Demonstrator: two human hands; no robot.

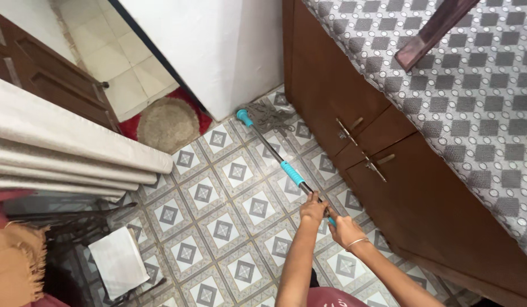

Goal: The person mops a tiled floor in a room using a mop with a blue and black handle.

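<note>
A mop with a grey metal pole and teal grips (280, 159) slants across the patterned tile floor (218, 199). Its grey string head (269, 115) lies on the tiles in the corner between the white wall and the brown cabinet. My left hand (313, 208) is closed around the pole, just below the teal grip. My right hand (346, 230), with a thin bangle at the wrist, grips the pole a little lower, nearer my body.
A brown wooden cabinet with metal handles (360, 150) runs along the right under a grey chequered cover (474, 102). A round mat (168, 122) lies at the doorway. Rolled pale fabric (58, 148), a dark rack and a white cloth (118, 261) fill the left.
</note>
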